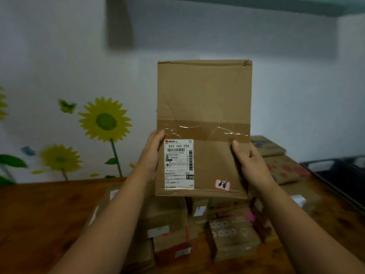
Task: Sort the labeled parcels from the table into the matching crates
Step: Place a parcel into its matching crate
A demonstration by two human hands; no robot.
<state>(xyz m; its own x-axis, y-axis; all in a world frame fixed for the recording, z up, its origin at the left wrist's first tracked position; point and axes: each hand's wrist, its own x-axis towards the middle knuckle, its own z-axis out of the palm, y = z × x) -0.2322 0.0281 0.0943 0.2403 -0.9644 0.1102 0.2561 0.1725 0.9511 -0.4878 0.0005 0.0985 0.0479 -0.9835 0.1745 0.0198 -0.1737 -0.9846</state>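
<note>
I hold a flat brown cardboard parcel [204, 99] upright in front of me, above the table. It carries a white shipping label [179, 164] at its lower left and a small red-edged sticker [222, 184] with a handwritten character at its lower right. Brown tape runs across its middle. My left hand [151, 155] grips its left edge, thumb on the front. My right hand [249, 161] grips the right edge, thumb on the front too. Below lie several more cardboard parcels [233, 234] in a pile.
The parcels rest on a brown wooden table [39, 214]. More parcels [284, 169] are stacked at the right rear. A dark crate [335, 171] stands at the far right. Behind is a white wall with sunflower stickers [104, 120].
</note>
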